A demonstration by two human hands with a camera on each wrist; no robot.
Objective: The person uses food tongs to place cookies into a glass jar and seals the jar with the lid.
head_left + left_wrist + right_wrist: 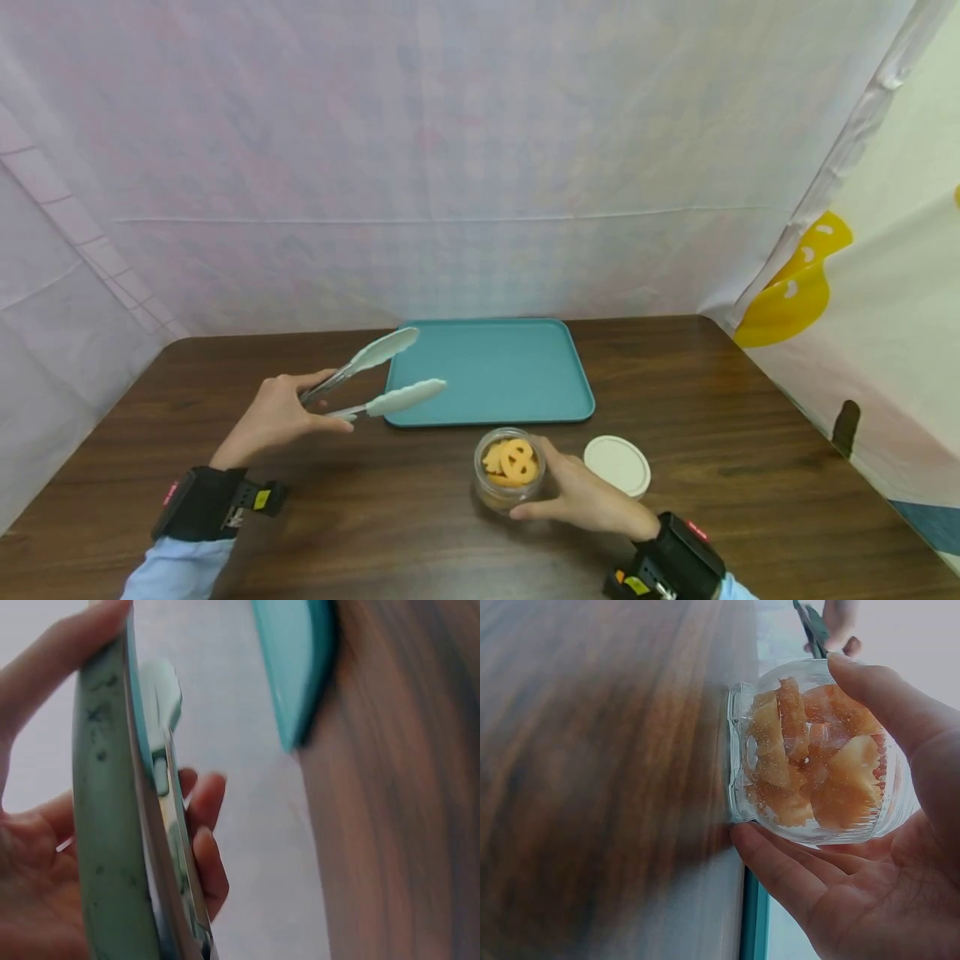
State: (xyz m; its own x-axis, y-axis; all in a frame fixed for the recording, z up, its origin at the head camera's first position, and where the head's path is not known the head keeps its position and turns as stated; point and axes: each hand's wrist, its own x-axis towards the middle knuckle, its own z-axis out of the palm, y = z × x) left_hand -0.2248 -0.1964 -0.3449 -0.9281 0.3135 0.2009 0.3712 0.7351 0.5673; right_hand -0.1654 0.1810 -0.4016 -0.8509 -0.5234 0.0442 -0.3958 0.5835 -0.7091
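Observation:
My left hand (273, 417) holds a pair of kitchen tongs (407, 397) with pale green tips, spread apart and pointing right over the near-left corner of the tray. In the left wrist view, the thumb lies on one arm of the tongs and fingers curl round the other. A clear jar (492, 498) of yellow-orange, ring-shaped snacks (519, 461) stands uncovered on the table. Around its right side, my right hand (588, 497) grips it. The right wrist view shows thumb and fingers on opposite sides of the jar, with snacks visible through its wall.
A blue-green rectangular tray (491, 371) lies at the table's far side, beyond the jar. Close to the right hand, a round white lid (618, 464) lies flat on the dark wooden table (735, 433). Behind the table hangs a pale curtain (450, 167).

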